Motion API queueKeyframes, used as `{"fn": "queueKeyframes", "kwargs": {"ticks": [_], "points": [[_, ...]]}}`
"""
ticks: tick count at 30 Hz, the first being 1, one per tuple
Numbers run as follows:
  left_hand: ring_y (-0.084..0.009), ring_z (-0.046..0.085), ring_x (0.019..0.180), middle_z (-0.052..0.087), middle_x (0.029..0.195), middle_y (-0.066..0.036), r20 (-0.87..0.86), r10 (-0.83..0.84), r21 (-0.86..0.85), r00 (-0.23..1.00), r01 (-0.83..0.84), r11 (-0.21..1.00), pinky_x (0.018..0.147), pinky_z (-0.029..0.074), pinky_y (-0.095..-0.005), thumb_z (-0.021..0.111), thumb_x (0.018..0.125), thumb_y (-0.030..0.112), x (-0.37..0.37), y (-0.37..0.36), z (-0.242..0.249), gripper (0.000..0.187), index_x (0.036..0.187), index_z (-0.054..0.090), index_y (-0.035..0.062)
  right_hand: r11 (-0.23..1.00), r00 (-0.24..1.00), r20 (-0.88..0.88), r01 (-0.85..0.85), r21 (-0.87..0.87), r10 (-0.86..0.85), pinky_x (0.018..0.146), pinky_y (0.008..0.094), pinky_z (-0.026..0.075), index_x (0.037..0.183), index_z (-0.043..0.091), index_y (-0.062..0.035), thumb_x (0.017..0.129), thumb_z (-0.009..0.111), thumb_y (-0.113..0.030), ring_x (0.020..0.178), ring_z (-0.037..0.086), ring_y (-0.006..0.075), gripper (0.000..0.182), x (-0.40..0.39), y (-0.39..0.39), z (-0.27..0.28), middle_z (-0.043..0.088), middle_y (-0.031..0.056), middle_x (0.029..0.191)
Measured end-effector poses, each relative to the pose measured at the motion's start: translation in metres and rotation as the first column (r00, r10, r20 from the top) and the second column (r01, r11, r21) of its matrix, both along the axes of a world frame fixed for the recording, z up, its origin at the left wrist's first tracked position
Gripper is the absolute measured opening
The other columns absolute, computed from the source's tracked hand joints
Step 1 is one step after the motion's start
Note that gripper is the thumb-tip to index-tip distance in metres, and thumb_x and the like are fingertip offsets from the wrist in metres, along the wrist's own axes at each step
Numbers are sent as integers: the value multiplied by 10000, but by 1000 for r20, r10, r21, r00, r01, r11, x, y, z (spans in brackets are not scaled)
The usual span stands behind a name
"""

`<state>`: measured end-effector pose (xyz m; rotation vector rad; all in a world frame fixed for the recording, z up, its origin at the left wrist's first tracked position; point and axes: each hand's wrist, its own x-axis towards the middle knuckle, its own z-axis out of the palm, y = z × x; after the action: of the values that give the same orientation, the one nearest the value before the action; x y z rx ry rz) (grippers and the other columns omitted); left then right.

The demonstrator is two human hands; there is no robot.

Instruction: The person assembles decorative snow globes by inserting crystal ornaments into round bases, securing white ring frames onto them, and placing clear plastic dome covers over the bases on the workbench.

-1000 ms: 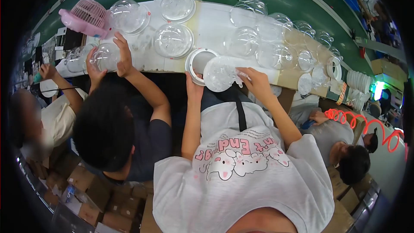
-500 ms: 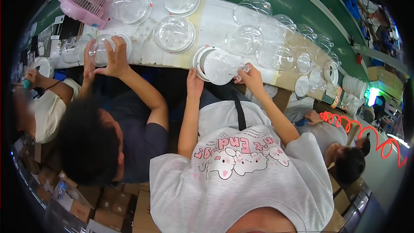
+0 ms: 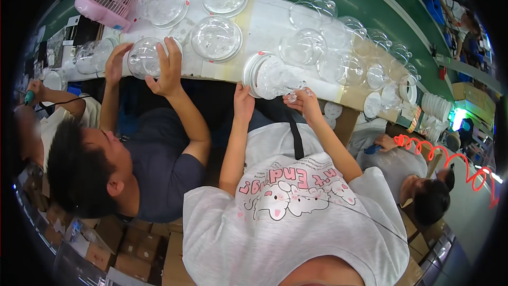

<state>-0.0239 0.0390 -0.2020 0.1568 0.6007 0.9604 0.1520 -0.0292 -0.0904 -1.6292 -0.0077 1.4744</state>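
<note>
My left hand grips the lower left edge of a white round base, which stands tilted at the table's front edge. Against the base's open side sits a clear, frosted-looking disc with faceted beads at its right. My right hand pinches those clear beads, fingers bent around them. Above my hands, a clear dome on a white base rests on the white table. To the right of the base are further clear domes.
At left, a person's two hands surround another dome. A pink fan stands at the back left. White discs are stacked at right, near a coiled red hose and another person's hand.
The clear disc has turned and moved up against the white base, with my right hand slightly lower. The neighbour's head has turned, and their dome and hands have shifted right.
</note>
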Motion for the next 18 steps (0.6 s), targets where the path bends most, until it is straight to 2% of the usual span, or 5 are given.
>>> {"fn": "queueKeyframes", "kwargs": {"ticks": [4, 10, 13, 16, 18], "points": [[-181, 490, 1080, 542, 1109, -80, -9, -41, 37, 999, 41, 998, 962, 345, -360, 500, 875, 69, 1, -2, 8, 189, 1060, 475, 44, 1000, 999, -31, 23, 7, -23, 704, 311, 530, 950, 462, -4, 829, 474, -153, 777, 652, 245, 192, -1, -1, 0, 639, 192, 883], [-142, 512, 1034, 563, 1084, -65, -93, -113, 75, 989, 120, 990, 936, 358, -324, 516, 878, 81, -8, 0, 0, 198, 1071, 488, 49, 1000, 999, -26, 19, 12, -19, 700, 314, 529, 936, 457, -10, 821, 483, -159, 779, 652, 246, 189, -1, 2, -1, 639, 191, 886], [-148, 509, 1044, 564, 1091, -72, -168, -156, 80, 973, 171, 982, 936, 369, -334, 522, 881, 95, -14, 1, -1, 220, 1093, 481, 53, 1000, 1000, 0, 11, 8, -11, 686, 313, 531, 919, 445, -15, 819, 488, -153, 762, 654, 248, 176, -2, 6, 1, 640, 192, 873], [-169, 524, 1030, 565, 1092, -81, -228, -203, 43, 952, 218, 975, 918, 399, -351, 531, 877, 96, -22, 8, 13, 293, 1157, 458, 51, 1000, 999, 38, -13, -5, 13, 667, 308, 534, 906, 434, -18, 815, 492, -141, 741, 656, 249, 163, -4, 10, 5, 640, 196, 854], [-158, 542, 1013, 568, 1097, -81, -253, -261, 10, 932, 272, 962, 878, 433, -321, 559, 863, 91, -29, 15, 27, 349, 1189, 443, 40, 997, 995, 66, -72, 2, 71, 687, 301, 530, 917, 433, -17, 826, 487, -166, 768, 652, 251, 182, -5, 9, 5, 636, 201, 868]]}}
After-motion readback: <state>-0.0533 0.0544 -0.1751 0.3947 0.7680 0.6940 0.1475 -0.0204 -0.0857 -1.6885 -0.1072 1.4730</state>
